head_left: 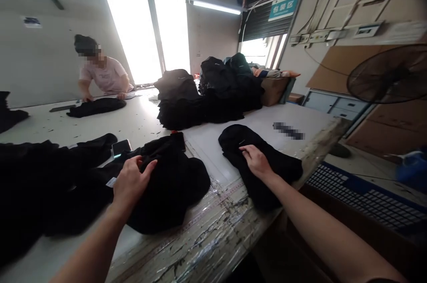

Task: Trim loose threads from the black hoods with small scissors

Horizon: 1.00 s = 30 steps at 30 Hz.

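My left hand [130, 179] is on a black garment [170, 189] that lies bunched on the table in front of me. Its fingers curl into the cloth near a fold, with the thumb a little apart. To the right, another black garment [267, 158] lies folded near the table's edge, a small white mark on its upper part. Beside that mark my right hand [256, 161] pinches the fabric, thumb and fingertips together. Farther left is a heap of black garments [30, 194], one showing a white label [111, 182].
The table [207, 145] has a plastic-covered, worn front edge. Phones [122, 147] lie beside the left garment. Tall stacks of black garments [213, 91] stand behind. Across the table, a person [103, 71] handles black cloth. A fan [393, 74] and blue crate [367, 194] are at right.
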Tool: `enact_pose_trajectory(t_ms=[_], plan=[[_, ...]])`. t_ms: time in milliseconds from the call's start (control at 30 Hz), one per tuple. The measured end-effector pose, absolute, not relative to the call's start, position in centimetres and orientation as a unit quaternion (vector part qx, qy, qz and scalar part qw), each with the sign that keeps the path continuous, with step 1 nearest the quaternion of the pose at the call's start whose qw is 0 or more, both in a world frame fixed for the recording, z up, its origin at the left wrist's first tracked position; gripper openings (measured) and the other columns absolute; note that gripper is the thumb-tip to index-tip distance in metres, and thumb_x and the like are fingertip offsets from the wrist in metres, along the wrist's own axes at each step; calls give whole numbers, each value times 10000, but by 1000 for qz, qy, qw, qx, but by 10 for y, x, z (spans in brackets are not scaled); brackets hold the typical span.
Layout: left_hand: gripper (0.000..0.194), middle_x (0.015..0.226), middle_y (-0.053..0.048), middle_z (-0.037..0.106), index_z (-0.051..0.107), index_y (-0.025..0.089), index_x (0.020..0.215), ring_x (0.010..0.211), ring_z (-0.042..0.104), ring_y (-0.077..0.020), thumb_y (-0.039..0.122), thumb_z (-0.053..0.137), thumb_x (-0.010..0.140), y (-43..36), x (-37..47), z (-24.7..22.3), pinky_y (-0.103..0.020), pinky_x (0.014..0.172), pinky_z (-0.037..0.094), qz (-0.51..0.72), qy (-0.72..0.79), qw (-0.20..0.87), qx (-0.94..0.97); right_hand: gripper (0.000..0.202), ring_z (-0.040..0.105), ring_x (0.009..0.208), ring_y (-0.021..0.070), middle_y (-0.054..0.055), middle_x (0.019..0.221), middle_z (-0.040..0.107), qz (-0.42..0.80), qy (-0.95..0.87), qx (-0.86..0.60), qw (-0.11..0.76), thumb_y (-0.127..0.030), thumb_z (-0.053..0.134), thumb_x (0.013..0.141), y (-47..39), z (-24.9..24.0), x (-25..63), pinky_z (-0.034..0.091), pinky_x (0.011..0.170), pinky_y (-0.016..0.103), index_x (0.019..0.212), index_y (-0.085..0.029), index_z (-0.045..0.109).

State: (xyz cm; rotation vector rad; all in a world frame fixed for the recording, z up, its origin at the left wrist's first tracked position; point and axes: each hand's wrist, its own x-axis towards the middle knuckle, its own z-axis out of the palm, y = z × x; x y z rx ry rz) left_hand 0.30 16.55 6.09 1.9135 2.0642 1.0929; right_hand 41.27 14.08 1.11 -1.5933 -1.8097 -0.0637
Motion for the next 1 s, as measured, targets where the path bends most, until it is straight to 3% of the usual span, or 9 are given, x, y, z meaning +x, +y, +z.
enact_pose_trajectory(t_ms=[133, 200, 333, 433, 467, 633, 733, 833, 1000], plan=[[319, 607, -47, 637, 670, 172, 729, 690, 633, -288, 480, 589, 741, 185, -15, 58, -342, 625, 453, 361, 681, 165, 616, 234, 614, 963, 195, 68, 1014, 653, 33, -754, -551, 356, -181, 435, 901, 88, 22, 363, 511, 861, 335, 1035, -218, 624], [327, 549, -18, 610, 668, 171, 736, 612, 627, -248, 466, 537, 788, 186, -21, 71, -315, 572, 458, 398, 675, 171, 597, 241, 616, 961, 191, 58, 1021, 654, 65, -773, -523, 353, -162, 462, 884, 61, 24, 345, 515, 852, 325, 1043, -235, 627], [360, 684, 33, 659, 656, 206, 956, 642, 652, -189, 511, 507, 835, 152, -12, 115, -293, 596, 511, 495, 632, 167, 573, 241, 615, 969, 184, 62, 1026, 652, 117, -768, -506, 375, -178, 437, 908, 27, 31, 328, 511, 860, 322, 1052, -230, 623], [262, 826, 16, 687, 668, 227, 976, 752, 657, -195, 425, 556, 847, 99, 19, 129, -314, 677, 536, 533, 507, 152, 660, 226, 637, 898, 177, 61, 996, 665, 202, -712, -524, 422, -268, 427, 934, 17, 30, 320, 529, 798, 308, 1027, -212, 625], [223, 888, 1, 690, 678, 230, 953, 795, 653, -197, 389, 563, 845, 79, 32, 126, -313, 705, 541, 520, 444, 152, 714, 240, 647, 837, 170, 61, 975, 673, 232, -687, -533, 435, -301, 421, 939, 16, 27, 316, 537, 754, 300, 1028, -204, 621], [312, 1106, -43, 663, 645, 238, 1115, 957, 648, -176, 217, 624, 805, -5, 68, 66, -256, 852, 525, 164, 302, 347, 873, 308, 640, 614, 146, 40, 783, 699, 308, -622, -571, 439, -395, 411, 942, 12, 1, 296, 533, 631, 280, 994, -177, 623], [345, 1136, -19, 651, 630, 261, 1127, 954, 648, -155, 211, 661, 788, -28, 61, 42, -219, 849, 518, 109, 300, 409, 855, 292, 627, 601, 152, 52, 853, 701, 326, -606, -585, 429, -422, 476, 898, 10, -8, 292, 528, 596, 285, 963, -186, 637], [229, 1065, -21, 659, 637, 247, 1066, 940, 639, -146, 201, 593, 846, -24, 42, 41, -225, 837, 514, 229, 363, 362, 827, 295, 618, 601, 157, 82, 950, 692, 326, -591, -606, 421, -417, 509, 864, 18, -9, 293, 520, 583, 299, 996, -178, 621], [110, 954, -31, 645, 647, 213, 942, 884, 623, -165, 213, 558, 877, 14, 14, 50, -284, 790, 513, 448, 471, 129, 749, 444, 642, 752, 176, 100, 1125, 645, 316, -596, -620, 401, -362, 646, 747, 45, -10, 275, 514, 688, 314, 1147, -191, 557]])
